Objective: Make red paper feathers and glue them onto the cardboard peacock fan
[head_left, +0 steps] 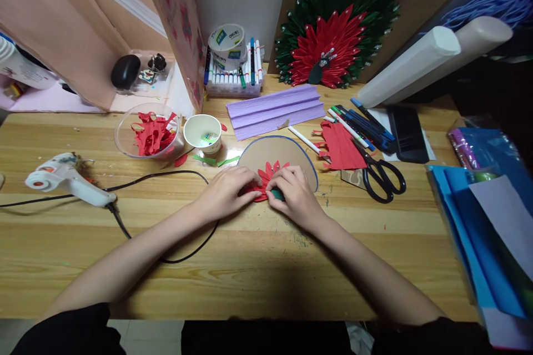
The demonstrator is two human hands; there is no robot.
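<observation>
We find both hands at the table's middle, over a cardboard semicircle (291, 151). The left hand (230, 192) lies fingers together, tips pressing flat on the red paper petals (271, 171), gripping nothing. The right hand (295, 197) is curled, apparently pinched on a green piece (277, 195) at the petals' base, though it is partly hidden.

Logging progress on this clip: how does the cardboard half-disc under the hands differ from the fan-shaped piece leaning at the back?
The cardboard half-disc lies flat, the fan-shaped piece leans upright. The half-disc is mostly bare with few red petals; the fan-shaped piece is covered in red and green ones. Both are half-round.
</observation>
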